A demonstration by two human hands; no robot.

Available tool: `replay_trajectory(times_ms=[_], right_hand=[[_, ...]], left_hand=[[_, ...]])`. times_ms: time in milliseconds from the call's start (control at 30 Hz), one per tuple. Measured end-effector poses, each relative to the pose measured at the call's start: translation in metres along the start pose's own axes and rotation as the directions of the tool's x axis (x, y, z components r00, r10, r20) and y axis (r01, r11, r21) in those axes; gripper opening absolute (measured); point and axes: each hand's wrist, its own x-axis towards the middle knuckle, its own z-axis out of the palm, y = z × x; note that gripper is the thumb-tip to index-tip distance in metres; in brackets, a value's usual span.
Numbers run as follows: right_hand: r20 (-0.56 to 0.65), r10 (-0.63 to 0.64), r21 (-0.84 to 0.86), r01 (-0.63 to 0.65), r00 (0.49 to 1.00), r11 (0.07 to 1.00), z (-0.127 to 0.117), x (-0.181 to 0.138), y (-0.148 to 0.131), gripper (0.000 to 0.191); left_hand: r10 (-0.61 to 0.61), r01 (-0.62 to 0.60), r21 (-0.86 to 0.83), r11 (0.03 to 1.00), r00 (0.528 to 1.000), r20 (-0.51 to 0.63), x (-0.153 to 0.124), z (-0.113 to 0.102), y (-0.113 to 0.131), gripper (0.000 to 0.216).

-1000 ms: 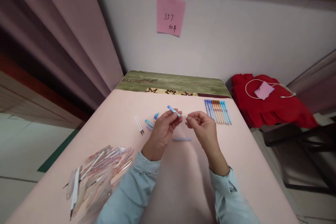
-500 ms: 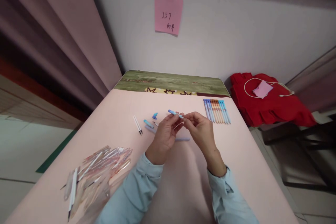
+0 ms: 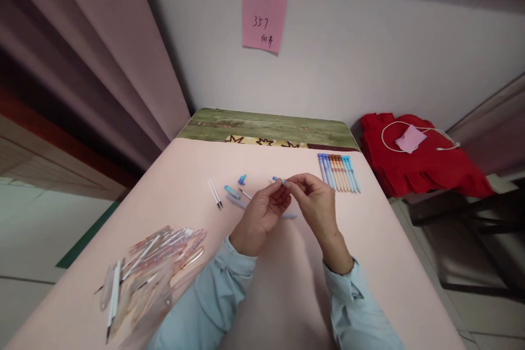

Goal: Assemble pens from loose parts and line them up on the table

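In the head view a short blue pen part (image 3: 276, 179) is held at the meeting fingertips of both hands, mostly hidden by them. My left hand (image 3: 262, 213) pinches it between thumb and finger, the other fingers curled loosely. From the right, my right hand (image 3: 314, 197) pinches its near end. Beyond the left hand lie a light-blue pen barrel piece (image 3: 232, 192) and small blue clip-like pieces (image 3: 241, 180). A lilac tube (image 3: 234, 200) and a white refill (image 3: 245, 193) lie partly behind that hand; another lilac tube (image 3: 290, 216) shows below the fingers.
Two white refills (image 3: 214, 194) lie left of the hands. A pile of clear and pinkish pen barrels with refills (image 3: 164, 262) covers the table's left front. A row of blue, brown and light-blue pens (image 3: 338, 173) lies at the back right. A red cloth (image 3: 426, 175) sits beside the table.
The blue pen part has shifted slightly right and down; less of it shows beyond the fingers. My left fingers have moved up closer to my right fingertips.
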Motion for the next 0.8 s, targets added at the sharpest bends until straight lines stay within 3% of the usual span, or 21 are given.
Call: replay_trajectory(times_ms=[167, 433, 633, 800], right_hand=[[-0.077, 0.004, 0.068, 0.002, 0.997, 0.998, -0.003, 0.001, -0.002, 0.017], [-0.12, -0.035, 0.034, 0.039, 0.992, 0.999, -0.005, 0.003, 0.003, 0.017], [-0.103, -0.097, -0.16, 0.079, 0.99, 0.984, 0.004, 0.004, 0.02, 0.011], [0.045, -0.102, -0.392, 0.112, 0.994, 0.913, 0.023, 0.0, 0.039, 0.01]], left_hand=[[-0.048, 0.045, -0.068, 0.997, 0.998, -0.043, -0.007, 0.006, 0.01, 0.006], [-0.025, 0.027, -0.152, 0.988, 1.0, 0.018, -0.008, 0.004, 0.02, 0.003], [0.155, -0.154, -0.219, 0.963, 0.988, -0.013, -0.013, 0.001, 0.057, 0.012], [0.268, -0.288, -0.253, 0.924, 0.957, -0.112, -0.016, -0.007, 0.085, 0.012]])
